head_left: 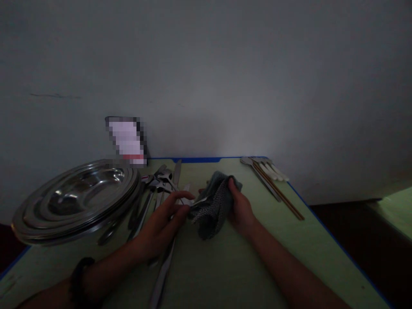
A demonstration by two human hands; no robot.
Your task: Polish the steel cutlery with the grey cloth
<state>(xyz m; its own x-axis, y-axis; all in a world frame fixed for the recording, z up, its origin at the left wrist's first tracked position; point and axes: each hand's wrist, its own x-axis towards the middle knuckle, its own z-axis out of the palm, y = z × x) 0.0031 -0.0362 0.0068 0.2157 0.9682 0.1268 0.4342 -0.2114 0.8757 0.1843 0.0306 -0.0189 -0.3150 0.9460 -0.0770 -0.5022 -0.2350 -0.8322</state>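
Observation:
My right hand [242, 210] is closed around a bunched grey checked cloth [215, 212] above the middle of the table. Between the thumb and fingers of my left hand [165, 219] is a thin piece of metal cutlery [201, 201]. Its far part runs into the folds of the cloth, so I cannot tell its kind. Below and left of that hand lies a loose heap of metal spoons [164, 176] and other cutlery. A table knife [177, 171] points toward the wall, and a long flat metal utensil [162, 274] extends toward me under my left wrist.
Stacked steel divided plates [86, 193] take up the table's left side. A phone [127, 139] leans on the wall behind them. At the right lie a metal spoon [260, 178], wooden chopsticks [280, 191] and several white-ended utensils [273, 169]. The green tabletop [309, 257] has a blue edge.

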